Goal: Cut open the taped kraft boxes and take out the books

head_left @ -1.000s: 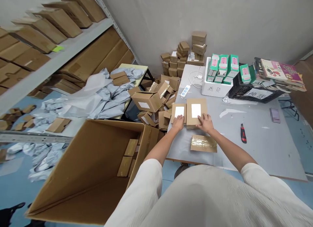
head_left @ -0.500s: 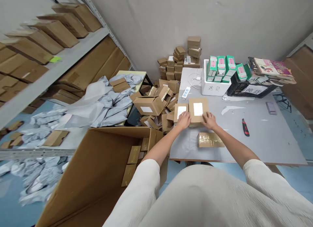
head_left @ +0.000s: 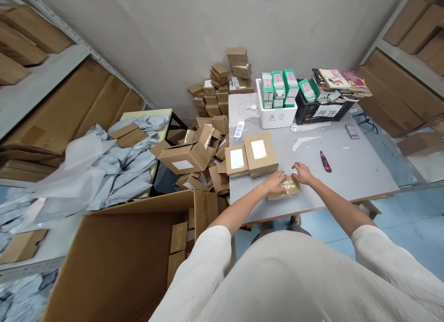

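- Taped box (head_left: 292,186) lies on the table (head_left: 354,178), near the front edge, on my side of the larger labelled box (head_left: 262,161). Whether these two boxes touch, I cannot tell, because my left hand covers that place.
- For taking hold of it well, I judge that two opposite ends are the best places. I would lay the fingers low on the sides, not only on the top, so that the shiny tape does not make them slip.
- I would also give the same light pressure from both sides. The box looks like thin cardboard, so a hard squeeze could dent it, and an uneven one could turn it.
- With the left side I would be careful: the larger box and the smaller labelled box (head_left: 237,161) stand near, and an elbow or wrist could push them out of their neat row.
- My left hand (head_left: 275,181) is over the left end of the box, the fingers loosely spread and reaching onto its top. The thumb is not clear to me, so I cannot tell if it grips or only rests.
- My right hand (head_left: 302,173) is at the far right corner, half bent, with a moderate gap between thumb and fingers. It encloses nothing that I can see; contact with the corner is not certain.
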Available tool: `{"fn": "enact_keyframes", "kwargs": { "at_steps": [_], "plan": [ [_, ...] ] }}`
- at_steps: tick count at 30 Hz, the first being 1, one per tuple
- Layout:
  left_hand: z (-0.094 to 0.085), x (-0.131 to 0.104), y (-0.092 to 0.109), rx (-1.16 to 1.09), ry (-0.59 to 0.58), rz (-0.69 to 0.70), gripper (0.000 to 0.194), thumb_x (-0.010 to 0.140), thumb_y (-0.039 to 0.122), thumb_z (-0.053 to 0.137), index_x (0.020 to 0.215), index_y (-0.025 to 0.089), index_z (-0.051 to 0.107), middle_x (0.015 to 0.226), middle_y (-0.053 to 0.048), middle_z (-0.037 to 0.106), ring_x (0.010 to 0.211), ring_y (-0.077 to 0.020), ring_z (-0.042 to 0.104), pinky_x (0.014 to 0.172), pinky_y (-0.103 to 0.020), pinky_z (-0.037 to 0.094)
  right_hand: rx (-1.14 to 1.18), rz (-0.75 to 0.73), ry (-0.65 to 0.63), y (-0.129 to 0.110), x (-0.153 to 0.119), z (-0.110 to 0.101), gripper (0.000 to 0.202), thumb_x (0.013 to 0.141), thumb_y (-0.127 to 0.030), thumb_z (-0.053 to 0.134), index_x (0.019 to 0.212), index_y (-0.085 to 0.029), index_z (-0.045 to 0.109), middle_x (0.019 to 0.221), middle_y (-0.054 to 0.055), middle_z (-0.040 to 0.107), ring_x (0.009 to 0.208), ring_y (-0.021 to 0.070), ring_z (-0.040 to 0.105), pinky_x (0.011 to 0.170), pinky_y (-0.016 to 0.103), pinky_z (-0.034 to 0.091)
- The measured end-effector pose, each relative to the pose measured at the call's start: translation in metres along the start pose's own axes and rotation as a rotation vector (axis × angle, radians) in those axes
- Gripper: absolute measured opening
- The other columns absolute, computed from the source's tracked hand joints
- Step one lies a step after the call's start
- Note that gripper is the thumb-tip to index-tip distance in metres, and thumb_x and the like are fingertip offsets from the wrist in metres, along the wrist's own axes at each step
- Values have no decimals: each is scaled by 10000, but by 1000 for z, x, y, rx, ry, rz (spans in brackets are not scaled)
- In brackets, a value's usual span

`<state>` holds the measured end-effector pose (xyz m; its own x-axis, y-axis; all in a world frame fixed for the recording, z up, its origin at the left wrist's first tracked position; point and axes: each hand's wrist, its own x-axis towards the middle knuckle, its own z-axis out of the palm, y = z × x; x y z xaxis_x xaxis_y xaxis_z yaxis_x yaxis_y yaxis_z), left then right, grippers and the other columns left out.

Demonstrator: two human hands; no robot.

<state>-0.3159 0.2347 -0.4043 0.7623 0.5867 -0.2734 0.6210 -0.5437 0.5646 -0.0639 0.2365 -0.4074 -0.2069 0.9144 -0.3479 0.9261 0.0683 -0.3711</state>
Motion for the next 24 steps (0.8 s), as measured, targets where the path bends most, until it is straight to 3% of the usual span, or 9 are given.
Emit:
{"fn": "enact_keyframes", "kwargs": {
  "at_steps": [2, 4, 9, 15, 19, 24],
  "plan": [
    [15, 3, 11, 36, -40, -37, 1039, 791, 615, 881, 1656, 275, 416, 1743, -210, 381, 1588, -437, 411, 1280, -562, 363, 28, -24, -23, 5, -5, 2, 407, 1003, -315, 567, 1389, -221, 652, 1535, 167, 582, 1360, 357, 563, 1145, 543, 449],
    [25, 4, 21, 103, -64, -82, 1176, 716, 558, 935, 1689, 288, 332, 1731, -219, 380, 1570, -462, 419, 1271, -585, 351, 58, -61, -42, 10, -7, 5, 396, 1015, -312, 555, 1387, -211, 651, 1490, 164, 613, 1319, 344, 594, 1128, 519, 474],
    [25, 18, 42, 171, -12, -193, 1071, 706, 395, 910, 1626, 269, 378, 1619, -226, 465, 1472, -456, 494, 1222, -555, 397, 153, -136, -78, 32, -1, 4, 433, 1026, -309, 551, 1437, -197, 627, 1453, 158, 650, 1314, 317, 623, 1130, 463, 501],
    [13, 79, 65, 128, 87, -244, 960, 723, 322, 889, 1561, 294, 420, 1689, -186, 395, 1544, -428, 414, 1285, -554, 324, 277, -194, -61, 91, 6, -21, 668, 1028, -351, 529, 1661, -165, 425, 1611, 189, 551, 1445, 313, 567, 1213, 466, 465],
    [16, 126, 83, 91, 132, -226, 947, 732, 263, 876, 1568, 266, 432, 1703, -204, 375, 1575, -417, 384, 1320, -566, 273, 274, -163, -79, 137, 4, -37, 836, 991, -412, 582, 1744, -199, 290, 1710, 191, 435, 1486, 338, 542, 1226, 500, 463],
    [24, 170, 102, 75, 116, -173, 932, 751, 244, 871, 1576, 249, 437, 1719, -225, 361, 1630, -393, 321, 1354, -596, 191, 247, -95, -63, 181, 0, -45, 920, 959, -403, 629, 1769, -215, 236, 1714, 193, 436, 1496, 356, 538, 1239, 519, 449]
  ]
}}
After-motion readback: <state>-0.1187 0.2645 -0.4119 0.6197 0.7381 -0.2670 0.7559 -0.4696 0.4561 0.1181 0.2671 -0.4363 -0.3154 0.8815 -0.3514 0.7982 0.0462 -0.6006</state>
